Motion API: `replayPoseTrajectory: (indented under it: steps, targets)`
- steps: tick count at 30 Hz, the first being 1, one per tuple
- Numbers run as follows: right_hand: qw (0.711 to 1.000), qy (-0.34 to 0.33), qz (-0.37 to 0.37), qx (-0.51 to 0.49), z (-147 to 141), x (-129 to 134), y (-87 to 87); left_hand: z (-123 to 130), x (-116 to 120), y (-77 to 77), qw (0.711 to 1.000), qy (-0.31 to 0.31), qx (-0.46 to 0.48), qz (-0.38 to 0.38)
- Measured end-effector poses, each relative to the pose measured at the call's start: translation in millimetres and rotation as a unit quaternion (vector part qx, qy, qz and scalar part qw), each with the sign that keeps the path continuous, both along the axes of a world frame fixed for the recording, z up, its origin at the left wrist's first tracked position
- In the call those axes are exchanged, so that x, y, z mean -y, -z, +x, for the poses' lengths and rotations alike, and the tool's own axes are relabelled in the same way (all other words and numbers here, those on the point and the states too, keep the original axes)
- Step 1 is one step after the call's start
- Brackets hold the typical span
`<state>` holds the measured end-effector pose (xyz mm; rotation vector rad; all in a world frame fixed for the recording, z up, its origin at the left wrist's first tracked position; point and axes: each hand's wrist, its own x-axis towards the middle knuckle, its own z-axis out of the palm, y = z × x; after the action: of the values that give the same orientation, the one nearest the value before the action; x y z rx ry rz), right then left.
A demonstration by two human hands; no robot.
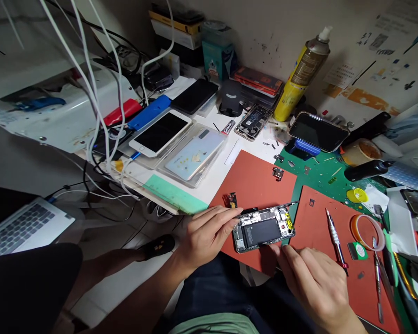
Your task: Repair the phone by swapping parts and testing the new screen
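An opened smartphone [263, 228] is held tilted over the red mat, its back off and its black battery and circuit boards bare. My left hand [209, 234] grips the phone's left end between thumb and fingers. At its lower right edge, the closed fingertips of my right hand [313, 278] pinch the frame; whether they hold anything else is hidden. A small loose circuit part [233, 200] lies just beyond my left fingers. Farther up the mat sits a little metal bracket [278, 173]. Right of the phone lies a silver screwdriver [336, 236].
A red mat [264, 174] and a green mat [320, 171] cover the bench. Tape [368, 232], tweezers and pliers lie at right. Several phones, including a white one [162, 132], stand left of a yellow spray can [299, 74]. White cables [93, 93] hang at left, near another person's leg.
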<state>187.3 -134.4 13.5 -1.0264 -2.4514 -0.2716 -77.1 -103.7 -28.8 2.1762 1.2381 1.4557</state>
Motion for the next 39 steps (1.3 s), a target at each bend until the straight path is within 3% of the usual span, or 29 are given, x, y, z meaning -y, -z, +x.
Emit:
replayPoseTrajectory:
  steps: [10,15,21,26,39]
  targets:
    - [0.996,-0.053,0.029,0.059,-28.8,-22.3,-13.7,-3.0,1.1,1.9,1.0,0.004,-0.01,0.004]
    - [0.998,-0.054,-0.008,0.027,-24.4,-10.7,-10.4,-4.2,1.2,1.6,1.0,0.016,-0.014,0.016]
    - [0.997,-0.02,0.0,-0.072,-12.2,6.7,-3.4,-6.9,7.4,1.5,0.993,0.071,-0.059,0.078]
    - [0.995,0.009,-0.032,-0.095,-4.1,16.1,6.6,-11.9,20.2,8.1,0.986,0.103,-0.114,0.071]
    - [0.989,-0.004,-0.063,-0.135,-7.2,28.6,18.0,-9.0,35.4,9.7,0.977,0.084,-0.188,0.06]
